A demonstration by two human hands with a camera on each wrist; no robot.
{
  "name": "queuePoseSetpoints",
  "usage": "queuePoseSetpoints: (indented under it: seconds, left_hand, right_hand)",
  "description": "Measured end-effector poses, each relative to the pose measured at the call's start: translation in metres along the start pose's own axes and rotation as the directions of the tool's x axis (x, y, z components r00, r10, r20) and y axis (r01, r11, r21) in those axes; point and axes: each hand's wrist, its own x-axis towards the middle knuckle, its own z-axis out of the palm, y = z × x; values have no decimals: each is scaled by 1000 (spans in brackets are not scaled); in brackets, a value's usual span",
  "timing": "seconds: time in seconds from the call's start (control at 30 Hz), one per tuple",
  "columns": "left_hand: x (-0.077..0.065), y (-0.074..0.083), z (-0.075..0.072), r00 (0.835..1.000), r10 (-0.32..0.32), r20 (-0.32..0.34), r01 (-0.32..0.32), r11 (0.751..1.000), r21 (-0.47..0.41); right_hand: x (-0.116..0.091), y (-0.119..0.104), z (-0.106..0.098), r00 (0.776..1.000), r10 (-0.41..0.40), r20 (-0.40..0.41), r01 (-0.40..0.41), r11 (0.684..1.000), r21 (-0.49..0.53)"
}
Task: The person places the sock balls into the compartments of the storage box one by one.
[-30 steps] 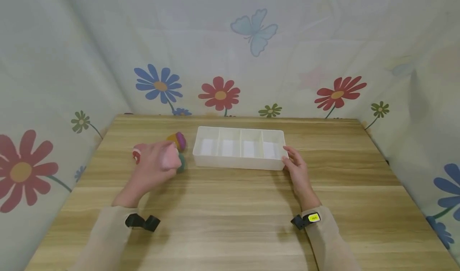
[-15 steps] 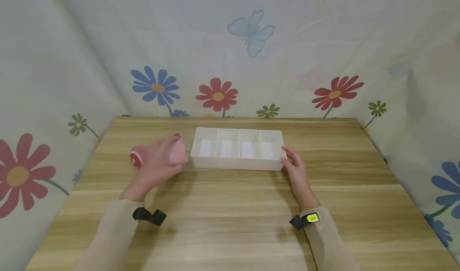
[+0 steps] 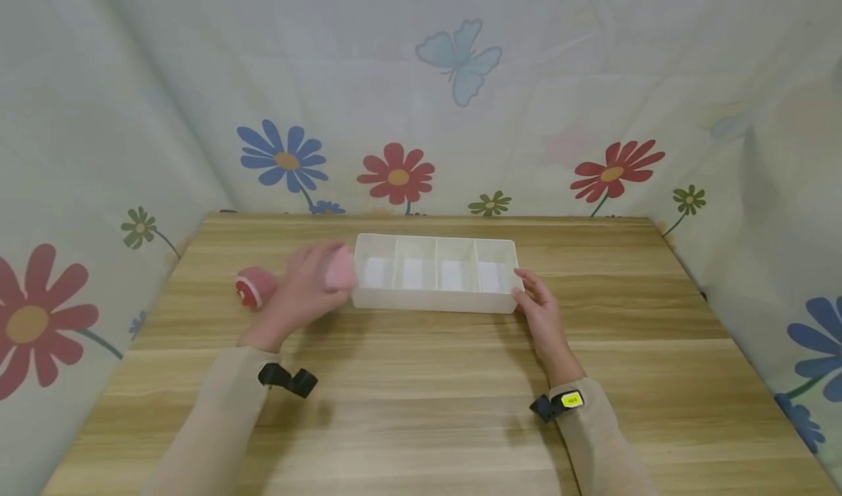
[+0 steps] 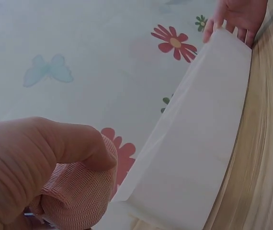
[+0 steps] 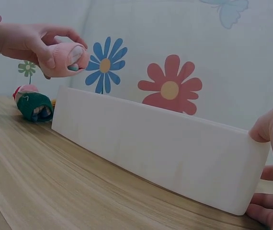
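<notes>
My left hand (image 3: 324,277) grips a pink rolled sock (image 3: 342,268) and holds it in the air just at the left end of a white divided tray (image 3: 434,302). The right wrist view shows the pink sock (image 5: 62,60) above the tray's left end wall (image 5: 141,139). In the left wrist view my thumb curls over the pink sock (image 4: 79,196). My right hand (image 3: 531,295) holds the tray's right end, thumb on the front wall and fingers round the corner. The tray's several compartments hold nothing.
A red and pink sock roll (image 3: 255,285) lies on the wooden table (image 3: 421,408) left of my left hand. A green roll (image 5: 35,106) lies beside it, hidden by my hand in the head view. Flower-print cloth walls stand on three sides.
My left hand has lifted the pink sock from the pile of rolls and carried it right, up to the tray's left end. My right hand has stayed on the tray.
</notes>
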Motion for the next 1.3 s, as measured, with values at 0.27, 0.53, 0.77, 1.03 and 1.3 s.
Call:
queuePoseSetpoints:
  seconds: [0.27,0.53,0.77,1.03,1.3]
  left_hand:
    - [15,5,7,998,55,18,-55,998,-5]
    - [23,5,13,996,73,59,-74,997,21]
    - [31,6,18,991,119,60,-120,993,4]
    - [40,5,25,984,140,114,-143,990,13]
    - [46,6,29,975,174,138,-173,985,-19]
  right_hand:
    - [0,0,1,1000,2,-16,-2,1000,7]
    - [-1,0,1,1000,18,-12,-18,1000,8]
    - [0,1,0,1000,5,-7,-5,1000,5]
    - [0,3,0,1000,6,-3,-6,1000,9]
    - [0,2,-1,1000,1,-1,-1,1000,-6]
